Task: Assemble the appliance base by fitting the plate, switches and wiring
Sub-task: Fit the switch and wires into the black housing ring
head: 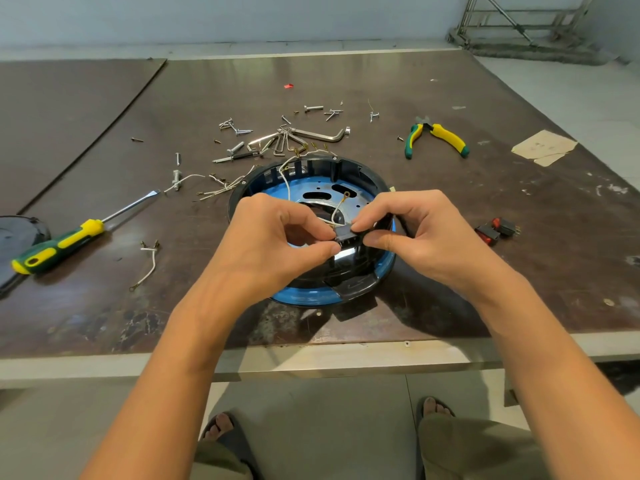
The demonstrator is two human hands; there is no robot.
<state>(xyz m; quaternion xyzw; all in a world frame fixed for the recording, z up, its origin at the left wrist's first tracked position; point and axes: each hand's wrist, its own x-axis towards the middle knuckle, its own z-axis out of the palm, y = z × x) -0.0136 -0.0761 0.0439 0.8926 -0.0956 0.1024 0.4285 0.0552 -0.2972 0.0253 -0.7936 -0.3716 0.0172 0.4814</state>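
Base [301, 297] sits in the middle of the frame, on the brown table [450, 271], near its front edge. It is round, black and blue, and open on top. The shiny plate [360, 199] lies flat inside it, so that part looks done.

Both hands are over the base. The left hand [277, 244] pinches a small black switch [343, 233] with its thumb and first finger. The right hand [426, 233] pinches the other side of the switch the same way. A thin white wire [334, 214] runs up from the switch and ends in a little ring over the plate.

I think the step now is the wiring: the wire end is going onto the switch. I cannot see if it is on all the way. Next, the switch likely has to be pushed into a hole in the base wall. That needs it turned the right way and pressed straight, with the wire kept out of the way.

Two spare switches [498, 230] wait at the right of the frame. A screwdriver [59, 244] lies at the left, pliers [440, 136] at the upper right, and loose screws [239, 129] behind the base.
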